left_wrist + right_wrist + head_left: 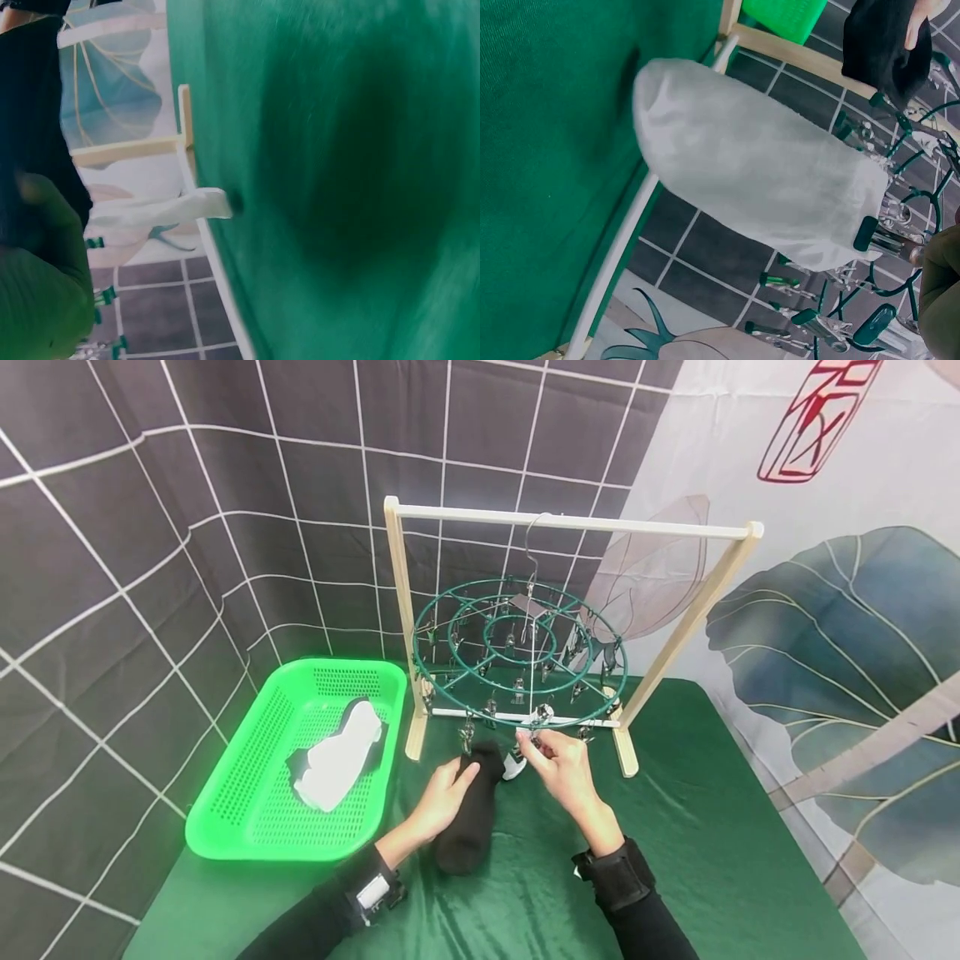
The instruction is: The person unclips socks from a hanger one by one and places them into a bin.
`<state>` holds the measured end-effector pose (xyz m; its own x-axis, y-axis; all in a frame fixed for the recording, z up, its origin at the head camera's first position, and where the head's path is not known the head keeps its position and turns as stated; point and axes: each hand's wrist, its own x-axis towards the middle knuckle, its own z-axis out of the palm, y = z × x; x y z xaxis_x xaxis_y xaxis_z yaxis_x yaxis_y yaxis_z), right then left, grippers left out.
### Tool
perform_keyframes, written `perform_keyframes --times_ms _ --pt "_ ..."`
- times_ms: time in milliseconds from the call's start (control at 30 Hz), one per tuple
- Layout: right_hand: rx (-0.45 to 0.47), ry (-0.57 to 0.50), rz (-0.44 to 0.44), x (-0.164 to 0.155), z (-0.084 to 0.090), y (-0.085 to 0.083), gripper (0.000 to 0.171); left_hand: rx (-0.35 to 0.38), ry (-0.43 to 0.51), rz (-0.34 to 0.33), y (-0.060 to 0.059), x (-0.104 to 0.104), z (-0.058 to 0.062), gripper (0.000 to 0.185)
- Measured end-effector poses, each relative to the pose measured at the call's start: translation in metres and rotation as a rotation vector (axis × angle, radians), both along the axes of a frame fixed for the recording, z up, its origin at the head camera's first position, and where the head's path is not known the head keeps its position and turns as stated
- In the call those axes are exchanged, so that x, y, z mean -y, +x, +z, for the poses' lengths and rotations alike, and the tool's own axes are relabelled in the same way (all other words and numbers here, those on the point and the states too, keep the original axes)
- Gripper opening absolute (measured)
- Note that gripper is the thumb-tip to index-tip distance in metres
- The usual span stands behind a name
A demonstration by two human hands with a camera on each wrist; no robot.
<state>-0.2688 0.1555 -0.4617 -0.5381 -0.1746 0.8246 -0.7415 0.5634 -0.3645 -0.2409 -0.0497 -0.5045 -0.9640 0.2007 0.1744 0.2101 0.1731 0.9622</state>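
My left hand (438, 802) grips a black sock (472, 827) near its upper end, and the rest of it hangs down. My right hand (564, 768) pinches a metal clip (891, 244) at the front rim of the round green clip hanger (468, 703). From that clip hangs a white sock (757, 161), caught by its cuff edge; in the head view my right hand and the black sock partly hide it. In the left wrist view my left hand (45, 277) and the black sock (34, 112) fill the left side.
The hanger hooks over the white bar (480, 516) of a wooden-legged rack (682, 627). Several other clips dangle around its rings. At the left stands a green basket (225, 810) with white and dark fabric pieces (341, 756) inside. Green cloth (712, 827) covers the table.
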Motion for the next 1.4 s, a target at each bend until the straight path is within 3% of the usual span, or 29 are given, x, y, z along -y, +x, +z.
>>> perform_keyframes --times_ms 133,267,400,533,700,900,1033,1167,1400 --pt "-0.017 -0.003 0.007 -0.002 0.001 -0.001 0.041 -0.059 -0.164 0.054 -0.003 0.015 0.017 0.026" --pt "-0.030 0.004 0.000 -0.002 0.004 -0.003 0.044 -0.086 -0.301 0.069 -0.013 0.039 0.047 0.028" --pt "-0.020 0.002 -0.004 -0.003 0.004 -0.004 0.045 -0.155 -0.532 0.060 -0.034 0.070 0.073 0.027" --pt "-0.017 0.005 -0.006 -0.003 0.004 -0.003 0.045 -0.231 -0.766 0.003 -0.060 0.104 0.080 0.026" --pt "0.014 -0.001 0.007 -0.003 0.002 -0.002 0.045 -0.271 -0.919 -0.027 -0.087 0.141 0.062 0.029" --pt "0.034 0.000 0.013 -0.003 0.002 0.000 0.045 -0.257 -1.070 -0.037 -0.102 0.164 0.033 0.038" --pt "0.011 0.015 0.004 -0.003 0.003 0.000 0.046 -0.232 -1.190 0.025 -0.108 0.167 0.016 0.043" --pt "-0.018 0.028 -0.005 -0.001 0.003 0.000 0.046 -0.214 -1.247 0.118 -0.110 0.168 -0.001 0.044" --pt "0.026 0.011 0.012 -0.001 0.002 0.004 0.045 -0.138 -1.157 0.258 -0.108 0.173 -0.026 0.043"
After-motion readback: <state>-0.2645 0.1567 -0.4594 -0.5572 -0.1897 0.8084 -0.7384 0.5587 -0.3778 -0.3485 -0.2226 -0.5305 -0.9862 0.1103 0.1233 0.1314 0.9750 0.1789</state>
